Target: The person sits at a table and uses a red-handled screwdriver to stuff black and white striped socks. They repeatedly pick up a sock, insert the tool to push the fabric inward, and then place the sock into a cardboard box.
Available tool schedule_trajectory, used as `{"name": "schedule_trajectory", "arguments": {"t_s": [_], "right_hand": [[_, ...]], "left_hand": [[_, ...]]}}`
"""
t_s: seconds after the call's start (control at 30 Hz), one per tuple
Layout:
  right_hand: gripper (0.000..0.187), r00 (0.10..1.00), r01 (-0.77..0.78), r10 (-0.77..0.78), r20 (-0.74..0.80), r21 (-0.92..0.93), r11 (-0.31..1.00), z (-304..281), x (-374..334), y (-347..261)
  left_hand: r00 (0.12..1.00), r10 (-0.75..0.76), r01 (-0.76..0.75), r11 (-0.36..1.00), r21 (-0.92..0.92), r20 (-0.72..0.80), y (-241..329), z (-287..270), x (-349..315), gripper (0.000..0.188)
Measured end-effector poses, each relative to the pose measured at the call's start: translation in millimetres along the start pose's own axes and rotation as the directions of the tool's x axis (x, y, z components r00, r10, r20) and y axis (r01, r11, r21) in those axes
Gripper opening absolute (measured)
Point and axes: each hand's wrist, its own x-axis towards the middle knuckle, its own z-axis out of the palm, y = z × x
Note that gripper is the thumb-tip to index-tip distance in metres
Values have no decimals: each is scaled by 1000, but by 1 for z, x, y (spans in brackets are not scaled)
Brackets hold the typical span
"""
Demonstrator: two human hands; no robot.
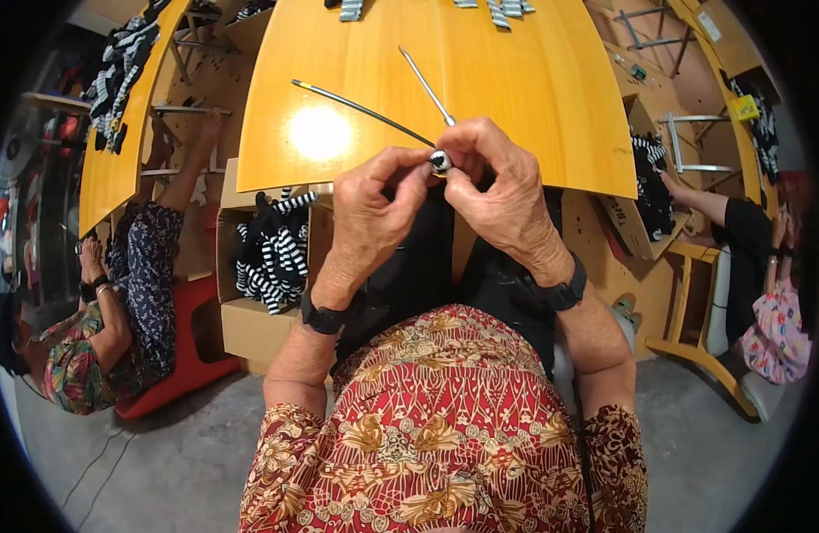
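Close together at the near edge of the yellow table (516, 80), both my hands pinch a small rolled black-and-white piece of fabric (439, 162). My left hand (374, 200) grips it from the left with thumb and fingertips. From the other side my right hand (498, 186) holds it, its index finger bent over the top. A thin dark rod (360, 108) with a yellowish end slants across the tabletop toward the fabric; whether its near end touches my fingers is hidden. A pointed metal rod (423, 82) lies just beyond my right hand.
Left of my legs, a cardboard box (249, 329) holds striped fabric pieces (271, 253). Another box (631, 231) with dark pieces stands on the right. Grey striped pieces (498, 11) lie at the table's far edge. Co-workers sit at side tables, one on a red chair (196, 338).
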Motion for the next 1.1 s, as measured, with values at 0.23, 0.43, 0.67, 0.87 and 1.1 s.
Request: {"name": "schedule_trajectory", "arguments": {"t_s": [0.23,0.43,0.67,0.87,1.1], "right_hand": [[20,992,-125,119,43,154,980,0,-8,-2],[20,978,-209,184,101,542,814,-9,-8,-9],[18,977,-192,166,132,216,957,-12,-9,-9],[11,930,292,-247,270,-140,946,-29,8,-17],[9,956,174,-113,271,-213,962,-26,5,-26]], "left_hand": [[999,44,-43,995,85,-13,-4,4,3,8],[994,-3,40,940,-340,108,-1,-2,5,15],[939,-177,309,812,-496,295,4,-13,-9,26],[949,-167,263,888,-378,267,2,-15,-11,22],[965,-161,232,893,-386,205,9,-14,-12,20]]}}
